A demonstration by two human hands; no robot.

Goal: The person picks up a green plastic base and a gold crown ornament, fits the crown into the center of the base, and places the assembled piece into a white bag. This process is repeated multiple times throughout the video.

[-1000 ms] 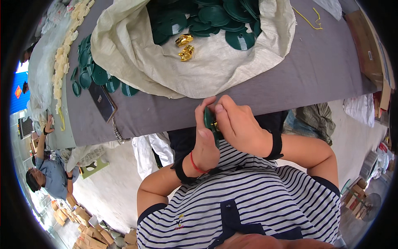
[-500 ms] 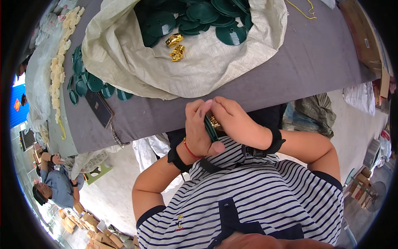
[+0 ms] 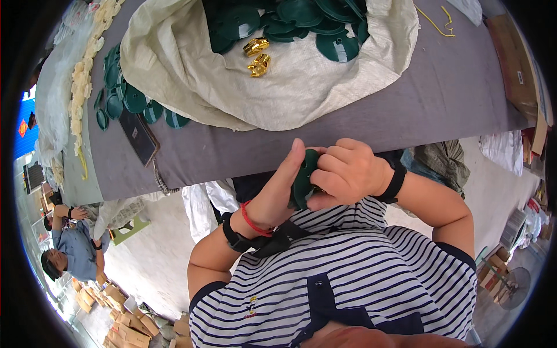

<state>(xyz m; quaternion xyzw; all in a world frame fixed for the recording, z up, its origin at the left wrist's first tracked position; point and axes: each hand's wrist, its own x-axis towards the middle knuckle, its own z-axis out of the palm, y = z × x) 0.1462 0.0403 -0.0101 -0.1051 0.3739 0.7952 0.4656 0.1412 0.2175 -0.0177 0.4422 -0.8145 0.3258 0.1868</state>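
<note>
In front of my chest, just off the table edge, a dark green round disc (image 3: 303, 181) stands nearly on edge. My left hand (image 3: 277, 188) holds it from the left side, thumb pointing up along it. Curled against the disc's right face are the fingers of my right hand (image 3: 350, 174), closed on a small gold-coloured part (image 3: 317, 189) that shows only as a glint between them. Most of that part is hidden. Two shiny gold pieces, one being a gold fitting (image 3: 259, 65), lie on the white woven sack (image 3: 325, 98) beside many green discs (image 3: 337, 46).
More green discs (image 3: 134, 100) lie left of the sack on the grey-covered table (image 3: 447, 98). Near them are a dark phone (image 3: 138, 139) with a beaded strap and a strip of cream pieces (image 3: 81, 87). Cardboard (image 3: 513, 58) stands at right. Another person (image 3: 81, 246) is at far left.
My right hand has shifted from cupping over the disc to curled fingers against its face. The left thumb has moved up and the disc's face has turned more into view.
</note>
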